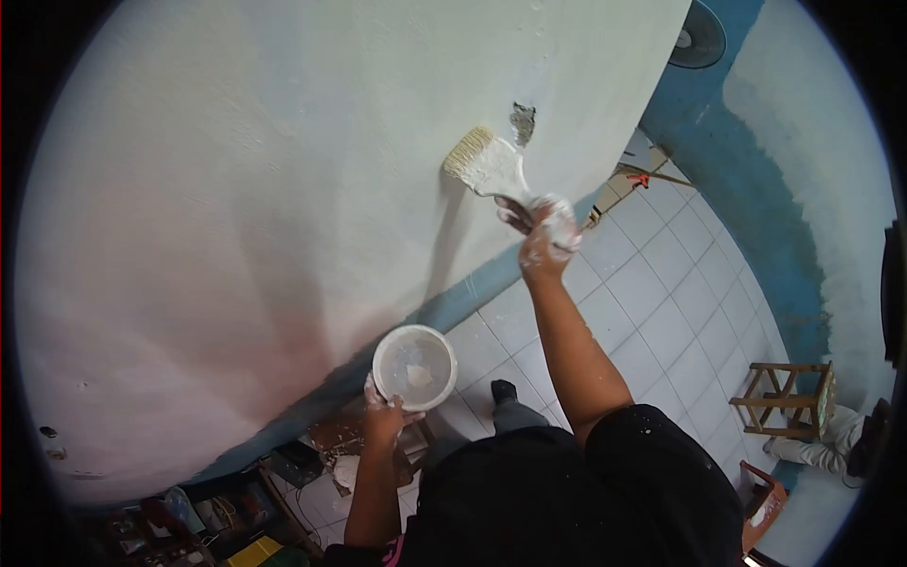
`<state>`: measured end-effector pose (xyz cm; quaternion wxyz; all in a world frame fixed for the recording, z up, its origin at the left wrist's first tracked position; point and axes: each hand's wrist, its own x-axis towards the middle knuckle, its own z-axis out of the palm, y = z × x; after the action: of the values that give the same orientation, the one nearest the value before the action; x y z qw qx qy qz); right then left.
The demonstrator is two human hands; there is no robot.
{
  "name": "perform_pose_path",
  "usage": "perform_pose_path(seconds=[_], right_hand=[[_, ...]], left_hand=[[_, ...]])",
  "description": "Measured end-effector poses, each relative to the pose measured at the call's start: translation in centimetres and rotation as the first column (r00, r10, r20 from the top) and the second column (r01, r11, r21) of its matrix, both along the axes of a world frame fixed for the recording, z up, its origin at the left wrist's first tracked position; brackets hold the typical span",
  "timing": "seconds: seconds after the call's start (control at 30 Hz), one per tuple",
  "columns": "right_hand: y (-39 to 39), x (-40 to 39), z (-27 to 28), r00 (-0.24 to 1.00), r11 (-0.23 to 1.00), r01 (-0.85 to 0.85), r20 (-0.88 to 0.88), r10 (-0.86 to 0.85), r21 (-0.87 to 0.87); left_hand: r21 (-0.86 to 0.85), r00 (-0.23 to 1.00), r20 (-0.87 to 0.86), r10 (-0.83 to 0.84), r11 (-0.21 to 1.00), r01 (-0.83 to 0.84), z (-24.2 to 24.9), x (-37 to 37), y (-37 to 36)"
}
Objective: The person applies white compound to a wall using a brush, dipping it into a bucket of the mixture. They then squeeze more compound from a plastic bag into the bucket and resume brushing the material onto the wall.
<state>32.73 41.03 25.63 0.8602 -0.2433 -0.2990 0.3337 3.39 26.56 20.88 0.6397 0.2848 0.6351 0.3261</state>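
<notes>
We have a wide brush [487, 161] just above centre in the frame, ferrule coated white, bristles yellowish and pointing upper left. We see it in front of the wall [227, 189]; we can't tell if the bristles touch. Our right hand [543, 238] is closed around its handle, fingers smeared white. Our left hand [385, 416], also spotted white, grips a round whitish bowl [414, 369] low on its side, below centre. Inside the bowl: a whitish patch at the bottom, exact contents unclear.

Wall is pale, pinkish at lower left, with a rough chipped hole [522, 123] just right of the brush and a blue band [482, 283] along its base. Floor [652, 283] is light square tile. At upper right we get a round fan [697, 36] by a second wall [789, 161], part blue, part whitish. Wooden stool [786, 401] sits at right; beside it, a person's leg [820, 452] in light trousers. Reddish-brown object [763, 510] below those. Lower left: cluttered shelf [189, 524], with a yellow item [255, 552] near the bottom edge.
</notes>
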Motion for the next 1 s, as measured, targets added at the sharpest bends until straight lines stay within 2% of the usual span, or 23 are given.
perform_pose_path(seconds=[0.03,0.07,0.1,0.13,0.17,0.23,0.3,0.37,0.4,0.43,0.5,0.6,0.67,0.7,0.77,0.8,0.83,0.87,0.9,0.93,1.0], right_hand=[[-0.3,-0.3,-3.1,0.999,0.994,0.013,0.042,-0.009,-0.11],[-0.7,-0.8,-6.2,0.999,0.992,0.001,-0.049,-0.007,-0.129],[-1.3,-0.8,-8.8,0.999,0.952,0.026,0.035,-0.016,-0.306],[-1.5,-0.8,-9.2,0.993,0.885,0.062,0.12,-0.007,-0.462],[-1.3,-0.7,-9.3,0.998,0.841,0.017,0.055,0.015,-0.54],[-0.3,-0.4,-5.3,0.996,0.744,-0.078,-0.076,0.037,-0.664],[0.8,-0.5,2.7,0.997,0.913,-0.047,-0.069,0.021,-0.405],[0.5,-0.7,10.9,0.991,0.992,0.007,-0.131,-0.024,-0.13],[0.6,0.1,14.3,0.988,0.99,-0.019,-0.151,-0.003,-0.142],[0.6,0.2,15.7,0.991,0.997,0.002,-0.135,-0.012,-0.074],[0.8,-0.1,15.9,0.996,1.0,0.03,-0.088,-0.03,-0.003],[1.1,-1.7,6.3,0.997,0.997,0.05,0.051,-0.052,0.054],[-0.7,-2.8,0.4,0.994,0.976,0.024,-0.102,-0.047,-0.217],[-1.6,-4.0,-0.1,0.983,0.928,0.034,-0.158,-0.099,-0.37],[-1.8,-3.7,-0.4,0.998,0.843,0.019,-0.033,-0.044,-0.538],[-1.7,-3.8,1.1,1.0,0.79,0.021,0.027,-0.006,-0.612],[-1.2,-4.5,4.7,0.997,0.891,0.073,0.029,-0.067,-0.449],[-0.3,-3.0,9.2,0.981,0.892,0.116,0.188,-0.035,-0.438],[-0.8,-3.7,14.5,0.98,0.948,0.109,0.193,-0.052,-0.3],[-1.1,-3.9,18.7,0.993,0.983,0.072,0.105,-0.055,-0.171],[-2.1,-4.1,26.1,0.998,0.997,0.049,0.05,-0.046,-0.054]], left_hand=[[0.007,1.0,0.0,-0.017,1.0,0.017,0.1,0.3,0.2],[0.019,0.999,-0.002,-0.034,0.999,0.034,0.2,0.4,0.4],[0.019,0.998,0.006,-0.059,0.998,0.059,-0.4,0.3,0.6],[-0.002,0.997,0.006,-0.073,0.997,0.073,-0.6,0.2,0.7],[-0.018,0.996,0.007,-0.087,0.996,0.087,-0.7,0.3,0.8],[-0.017,0.994,0.01,-0.107,0.994,0.108,-0.4,0.2,1.3],[0.014,0.993,0.018,-0.115,0.993,0.115,-0.1,-0.1,1.3],[0.042,0.991,0.025,-0.133,0.99,0.132,0.4,-0.6,1.6],[0.052,0.99,0.031,-0.139,0.989,0.137,0.7,-0.6,1.9],[0.055,0.99,0.013,-0.139,0.989,0.138,1.2,-0.8,2.0],[0.069,0.988,0.018,-0.155,0.986,0.153,1.3,-1.6,2.1],[0.065,0.986,0.008,-0.168,0.984,0.167,2.1,-2.6,1.8],[0.071,0.983,0.017,-0.181,0.981,0.179,3.2,-2.6,2.1],[0.083,0.981,0.031,-0.189,0.979,0.186,3.5,-3.0,1.9],[0.106,0.979,0.045,-0.2,0.975,0.195,3.7,-4.0,1.2],[0.124,0.978,0.047,-0.204,0.973,0.197,3.7,-4.5,0.9],[0.146,0.977,0.053,-0.205,0.97,0.196,3.6,-5.1,0.7],[0.127,0.978,0.041,-0.207,0.971,0.2,4.1,-4.7,1.1],[0.121,0.977,0.033,-0.21,0.971,0.205,4.1,-5.3,0.7],[0.112,0.977,0.022,-0.213,0.971,0.209,4.2,-5.8,0.4],[0.169,0.982,-0.03,-0.185,0.968,0.187,4.4,-6.2,-0.5]])
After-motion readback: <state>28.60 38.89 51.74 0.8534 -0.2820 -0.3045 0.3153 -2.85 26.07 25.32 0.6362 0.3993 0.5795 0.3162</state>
